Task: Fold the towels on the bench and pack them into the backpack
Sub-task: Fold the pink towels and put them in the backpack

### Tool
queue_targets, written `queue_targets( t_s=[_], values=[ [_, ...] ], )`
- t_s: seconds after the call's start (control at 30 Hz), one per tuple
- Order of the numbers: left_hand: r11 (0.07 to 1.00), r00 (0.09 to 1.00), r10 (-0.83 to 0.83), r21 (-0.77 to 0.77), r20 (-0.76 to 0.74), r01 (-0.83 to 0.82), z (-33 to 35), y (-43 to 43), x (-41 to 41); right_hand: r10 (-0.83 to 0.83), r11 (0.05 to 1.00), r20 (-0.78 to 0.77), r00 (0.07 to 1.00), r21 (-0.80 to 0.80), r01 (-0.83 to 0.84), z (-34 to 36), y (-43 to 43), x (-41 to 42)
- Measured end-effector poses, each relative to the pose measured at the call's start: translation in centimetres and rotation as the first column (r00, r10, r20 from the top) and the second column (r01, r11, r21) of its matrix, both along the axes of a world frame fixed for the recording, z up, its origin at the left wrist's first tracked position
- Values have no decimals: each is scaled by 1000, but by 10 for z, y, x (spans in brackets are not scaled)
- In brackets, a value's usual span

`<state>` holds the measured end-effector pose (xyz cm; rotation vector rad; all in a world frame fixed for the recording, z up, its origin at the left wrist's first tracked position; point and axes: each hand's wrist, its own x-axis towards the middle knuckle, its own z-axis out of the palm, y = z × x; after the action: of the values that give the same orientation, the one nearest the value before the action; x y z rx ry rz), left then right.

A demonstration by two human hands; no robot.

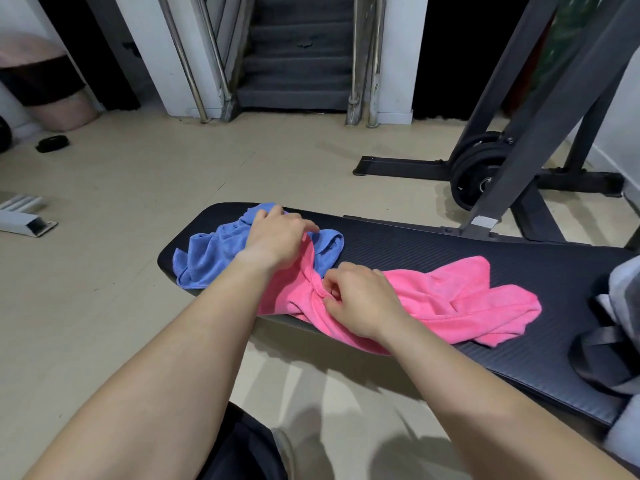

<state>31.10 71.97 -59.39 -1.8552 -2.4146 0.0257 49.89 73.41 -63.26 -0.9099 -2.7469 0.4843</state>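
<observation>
Our left hand (277,237) and right hand (360,299) grip the crumpled pink cloth towel (467,299). A pull could drag the blue cloth towel (207,254) off the black padded worktop (450,244).

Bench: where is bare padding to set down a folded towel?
Bare bench runs along the far edge beyond the pink towel, and between it and the backpack. The left end is crowded: blue towel, left hand, right hand.

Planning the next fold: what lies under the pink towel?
The pink towel lies mostly on the black bench pad. Its left end overlaps the blue towel. The crumpled folds hide anything else that may be beneath.
</observation>
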Motion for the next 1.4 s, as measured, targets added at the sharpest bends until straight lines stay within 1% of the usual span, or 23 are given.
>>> queue_targets(
  t_s=[0.03,0.1,0.17,0.2,0.27,0.33,0.37,0.43,0.5,0.57,0.63,0.7,0.77,0.87,0.9,0.93,1.03,1.1,1.17,1.2,1.23,1.3,1.4],
  values=[
    [1000,999,19,-1,-28,-19,0,1,0,2,1000,2,1000,-3,-2,0,0,0],
    [997,998,43,59,-53,-40,6,0,-1,-2,1000,-7,1000,-3,2,2,0,2],
    [988,1000,15,151,-28,-11,16,-5,-1,-28,999,-16,999,27,28,1,2,5],
    [983,1000,-11,183,12,9,21,-9,0,-49,998,-25,999,33,49,2,4,7],
    [977,983,-50,213,178,11,30,-22,6,-102,995,-64,993,0,102,3,9,11],
    [977,917,-117,210,382,37,32,-35,16,-148,988,-139,979,-75,138,7,13,16],
    [975,873,-163,211,460,71,31,-40,25,-166,982,-178,970,-115,147,9,14,19],
    [969,782,-226,214,581,120,25,-45,44,-179,976,-231,957,-164,143,14,17,26],
    [967,711,-250,205,658,150,18,-41,58,-174,975,-255,951,-182,129,19,20,35],
    [961,707,-276,197,651,194,14,-33,67,-180,971,-278,943,-202,126,24,23,48],
    [959,743,-281,206,608,195,16,-24,73,-193,967,-277,941,-215,135,29,25,63],
    [958,786,-270,239,556,160,19,-19,82,-204,965,-255,945,-213,151,33,25,77],
    [940,805,-270,325,528,102,20,-14,91,-221,964,-220,950,-196,179,38,25,89],
    [878,821,-208,471,531,-82,26,-7,96,-265,956,-177,948,-177,234,43,33,111],
    [863,822,-176,486,541,-135,26,-6,95,-281,948,-182,942,-203,244,45,37,120],
    [859,830,-142,483,540,-167,26,-4,94,-289,937,-197,937,-260,235,47,42,128],
    [877,864,-49,435,501,-203,21,-2,97,-255,873,-226,940,-472,124,55,51,151],
    [889,884,-17,412,468,-201,20,1,104,-213,838,-191,958,-540,78,56,51,156],
    [916,904,-32,375,426,-144,19,5,112,-170,851,-116,979,-518,86,53,49,154],
    [935,898,-82,346,432,-81,19,7,116,-166,860,-89,982,-501,100,50,47,151],
    [952,871,-152,306,468,2,18,9,119,-174,867,-74,982,-485,117,47,46,148],
    [963,769,-264,202,583,178,16,9,125,-205,892,-57,977,-422,162,42,45,144],
    [928,620,-295,63,727,368,10,7,131,-272,932,-90,958,-274,238,41,46,143]
  ],
)
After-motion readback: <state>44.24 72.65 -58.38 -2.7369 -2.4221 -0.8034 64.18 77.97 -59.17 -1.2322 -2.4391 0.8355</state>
